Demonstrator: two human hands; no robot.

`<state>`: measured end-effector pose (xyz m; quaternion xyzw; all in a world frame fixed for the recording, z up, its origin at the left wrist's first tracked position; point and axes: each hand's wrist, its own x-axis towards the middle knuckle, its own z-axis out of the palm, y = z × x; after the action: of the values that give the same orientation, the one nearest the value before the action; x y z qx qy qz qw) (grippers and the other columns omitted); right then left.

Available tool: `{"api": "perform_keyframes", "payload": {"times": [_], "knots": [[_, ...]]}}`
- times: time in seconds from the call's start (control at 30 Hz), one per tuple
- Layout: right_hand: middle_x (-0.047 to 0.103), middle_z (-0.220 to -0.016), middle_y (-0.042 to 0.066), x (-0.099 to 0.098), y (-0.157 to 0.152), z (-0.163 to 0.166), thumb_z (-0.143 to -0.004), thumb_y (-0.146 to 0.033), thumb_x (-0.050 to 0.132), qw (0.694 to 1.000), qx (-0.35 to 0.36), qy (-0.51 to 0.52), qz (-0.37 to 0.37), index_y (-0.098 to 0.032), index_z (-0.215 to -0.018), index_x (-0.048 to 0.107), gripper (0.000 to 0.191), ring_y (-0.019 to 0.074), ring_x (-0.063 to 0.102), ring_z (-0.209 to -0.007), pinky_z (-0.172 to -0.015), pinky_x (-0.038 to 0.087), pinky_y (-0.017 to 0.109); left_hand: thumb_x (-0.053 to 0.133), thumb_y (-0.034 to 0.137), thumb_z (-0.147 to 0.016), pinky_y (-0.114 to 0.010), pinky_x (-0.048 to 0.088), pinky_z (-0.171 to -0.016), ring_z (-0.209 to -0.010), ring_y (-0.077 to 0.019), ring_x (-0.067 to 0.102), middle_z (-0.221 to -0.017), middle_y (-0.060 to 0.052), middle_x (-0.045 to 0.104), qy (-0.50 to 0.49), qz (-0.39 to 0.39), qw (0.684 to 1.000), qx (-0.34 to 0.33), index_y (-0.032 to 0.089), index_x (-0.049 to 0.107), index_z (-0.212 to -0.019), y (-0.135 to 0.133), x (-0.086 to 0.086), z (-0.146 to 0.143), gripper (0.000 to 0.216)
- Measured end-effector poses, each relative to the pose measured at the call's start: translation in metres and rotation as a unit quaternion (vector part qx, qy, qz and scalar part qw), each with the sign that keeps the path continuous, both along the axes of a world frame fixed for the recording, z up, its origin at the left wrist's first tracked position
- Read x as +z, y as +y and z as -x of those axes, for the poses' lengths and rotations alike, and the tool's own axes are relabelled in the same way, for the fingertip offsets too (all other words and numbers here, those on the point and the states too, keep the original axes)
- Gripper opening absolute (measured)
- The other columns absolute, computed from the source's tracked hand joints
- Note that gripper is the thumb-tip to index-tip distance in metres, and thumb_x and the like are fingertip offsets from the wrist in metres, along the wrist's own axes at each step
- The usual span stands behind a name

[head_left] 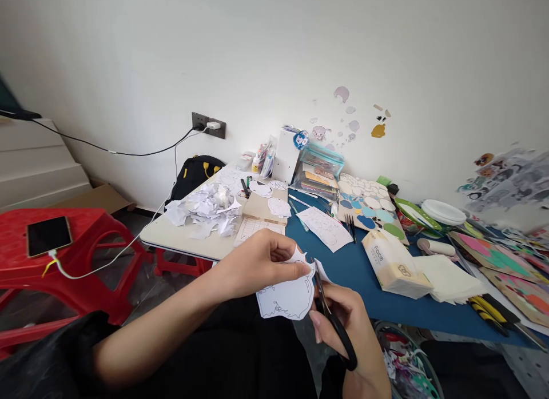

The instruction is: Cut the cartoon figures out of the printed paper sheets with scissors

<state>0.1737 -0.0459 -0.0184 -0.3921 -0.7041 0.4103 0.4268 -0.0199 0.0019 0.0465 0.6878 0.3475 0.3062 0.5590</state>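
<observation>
My left hand (257,260) pinches a white paper cut-out (286,296) printed with a line drawing, held above my lap. My right hand (349,324) grips black-handled scissors (332,316), fingers through the loops. The blades meet the right edge of the paper at its top. Both hands hover in front of the near edge of the blue table top (351,267).
A heap of white paper scraps (206,209) lies on the white table. A tissue pack (392,260), printed sheets, pens and coloured cut-out boards crowd the blue surface. A phone (48,235) charges on a red stool (92,256) at left. A basket of scraps (403,359) sits lower right.
</observation>
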Motion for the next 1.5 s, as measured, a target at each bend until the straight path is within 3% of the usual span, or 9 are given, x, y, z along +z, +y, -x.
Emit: {"api": "perform_keyframes", "payload": {"times": [0.47,0.57,0.7,0.8,0.93,1.1,1.27,1.43,1.5], "knots": [[0.043,-0.055,-0.005,0.003,0.003,0.0,-0.071,-0.008,0.054,0.999,-0.014,-0.031,-0.008,-0.017,-0.066,0.056,0.01,0.0101,0.037,-0.047,-0.05,0.031,0.025,0.061,0.034,-0.079,-0.021,0.022,-0.046,-0.05,-0.0073,0.03,-0.053,0.007,0.032,0.074,-0.066,0.995,-0.023,0.014,0.056,-0.06,0.008,0.012,0.005,0.029],[0.045,-0.055,-0.004,0.003,0.005,0.001,-0.074,-0.012,0.056,1.0,-0.027,-0.012,0.009,-0.016,-0.071,0.06,0.007,0.0097,0.04,-0.044,-0.047,0.032,0.024,0.065,0.037,-0.076,-0.021,0.028,-0.048,-0.051,-0.0084,0.039,-0.054,0.005,0.044,0.044,-0.049,0.998,-0.018,0.014,0.061,-0.063,0.018,0.009,0.013,0.027],[0.043,-0.051,-0.005,0.0,0.01,0.01,-0.081,-0.023,0.057,0.995,-0.08,0.056,0.018,-0.016,-0.073,0.06,0.012,0.0106,0.042,-0.04,-0.044,0.036,0.024,0.073,0.032,-0.069,-0.022,0.041,-0.058,-0.062,-0.0129,0.055,-0.067,-0.002,0.063,-0.102,0.053,0.993,0.027,0.015,0.068,-0.074,0.017,-0.026,0.013,0.019],[0.047,-0.054,-0.003,-0.004,0.013,0.021,-0.081,-0.025,0.058,0.986,-0.131,0.097,0.02,-0.015,-0.08,0.063,0.011,0.0111,0.043,-0.043,-0.043,0.039,0.023,0.079,0.033,-0.063,-0.022,0.042,-0.055,-0.056,-0.0126,0.055,-0.062,-0.002,0.064,-0.265,0.149,0.95,0.073,0.015,0.069,-0.076,-0.001,-0.064,-0.008,0.024],[0.049,-0.058,-0.002,-0.008,0.013,0.033,-0.082,-0.026,0.059,0.977,-0.198,0.08,0.006,-0.015,-0.084,0.065,0.013,0.0129,0.044,-0.05,-0.047,0.041,0.023,0.072,0.028,-0.074,-0.025,0.047,-0.074,-0.071,-0.0136,0.059,-0.08,-0.002,0.068,-0.381,0.127,0.897,0.184,0.018,0.07,-0.09,-0.028,-0.086,-0.045,0.019],[0.053,-0.064,0.001,-0.014,0.007,0.042,-0.083,-0.03,0.058,0.963,-0.269,0.011,-0.028,-0.015,-0.078,0.062,0.016,0.0161,0.048,-0.058,-0.052,0.045,0.025,0.068,0.031,-0.079,-0.024,0.047,-0.084,-0.09,-0.0177,0.062,-0.086,-0.002,0.07,-0.374,0.087,0.881,0.276,0.018,0.069,-0.09,-0.032,-0.072,-0.062,0.017],[0.058,-0.066,0.003,-0.021,0.004,0.048,-0.083,-0.027,0.058,0.948,-0.304,-0.036,-0.091,-0.016,-0.078,0.063,0.014,0.0182,0.053,-0.06,-0.055,0.046,0.026,0.071,0.032,-0.076,-0.023,0.051,-0.067,-0.074,-0.0171,0.065,-0.077,-0.003,0.07,-0.37,0.123,0.869,0.305,0.014,0.067,-0.082,-0.027,-0.063,-0.066,0.019],[0.065,-0.079,0.008,-0.022,0.0,0.048,-0.083,-0.024,0.057,0.945,-0.304,-0.052,-0.111,-0.015,-0.096,0.067,0.019,0.0209,0.058,-0.067,-0.06,0.048,0.028,0.076,0.028,-0.07,-0.024,0.052,-0.069,-0.077,-0.0178,0.066,-0.081,-0.003,0.072,-0.389,0.118,0.852,0.329,0.015,0.067,-0.084,-0.028,-0.055,-0.065,0.02],[0.063,-0.075,0.006,-0.02,-0.002,0.048,-0.082,-0.023,0.057,0.954,-0.282,-0.048,-0.094,-0.015,-0.089,0.066,0.014,0.0204,0.057,-0.066,-0.059,0.047,0.028,0.076,0.028,-0.069,-0.024,0.053,-0.066,-0.07,-0.0172,0.066,-0.073,-0.003,0.071,-0.371,0.12,0.858,0.333,0.014,0.068,-0.076,-0.027,-0.051,-0.062,0.018]]}}
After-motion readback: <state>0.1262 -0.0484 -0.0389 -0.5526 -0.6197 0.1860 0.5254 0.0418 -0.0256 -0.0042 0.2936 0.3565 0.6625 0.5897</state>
